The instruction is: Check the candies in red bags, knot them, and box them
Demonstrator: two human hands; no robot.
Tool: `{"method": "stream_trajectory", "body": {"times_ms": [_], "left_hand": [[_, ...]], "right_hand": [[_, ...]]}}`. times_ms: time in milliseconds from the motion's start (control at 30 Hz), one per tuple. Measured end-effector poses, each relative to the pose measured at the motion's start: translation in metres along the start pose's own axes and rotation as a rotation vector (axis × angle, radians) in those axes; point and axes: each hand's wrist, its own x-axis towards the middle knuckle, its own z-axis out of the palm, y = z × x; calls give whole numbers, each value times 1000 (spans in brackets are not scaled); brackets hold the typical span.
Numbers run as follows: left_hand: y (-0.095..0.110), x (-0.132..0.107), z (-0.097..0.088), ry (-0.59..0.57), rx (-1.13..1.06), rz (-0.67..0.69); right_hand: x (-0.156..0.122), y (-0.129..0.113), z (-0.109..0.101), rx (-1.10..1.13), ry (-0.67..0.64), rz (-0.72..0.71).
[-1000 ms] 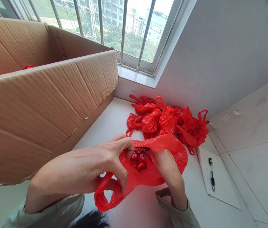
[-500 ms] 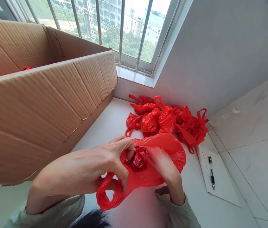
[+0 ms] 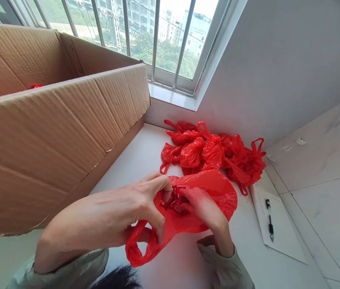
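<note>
A red plastic bag (image 3: pixel 185 226) lies with its mouth spread just in front of me. My left hand (image 3: pixel 146 200) is closed on the bag's near edge, one handle loop looped by its fingers. Inside the bag are a few dark red shiny wrapped pieces (image 3: pixel 173 202) that look like candies. My right hand (image 3: pixel 201 204) reaches into the bag, its fingers closed around some of these pieces; the fingertips are partly hidden by the bag and the wrappers.
Behind the bag, several knotted red plastic bags (image 3: pixel 212 150) are heaped against the wall. A large open cardboard box (image 3: pixel 67 136) stands at the left, with something red inside. To the right, a pen (image 3: pixel 270 224) lies on a white notebook (image 3: pixel 284 243). A barred window (image 3: pixel 170 44) is beyond.
My right hand has moved slightly left and its fingers have closed over the wrapped pieces, covering more of them. My left hand keeps its hold on the bag.
</note>
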Motion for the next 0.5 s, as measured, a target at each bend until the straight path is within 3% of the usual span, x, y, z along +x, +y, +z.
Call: {"method": "stream_trajectory", "body": {"times_ms": [100, 300, 500], "left_hand": [[-1, 0, 1, -24, 0, 4], [1, 2, 0, -36, 24, -6], [2, 1, 1, -18, 1, 7]], "right_hand": [[-3, 7, -10, -2, -77, 31], [-4, 23, -15, -118, 88, 106], [-3, 16, -20, -82, 59, 75]]}}
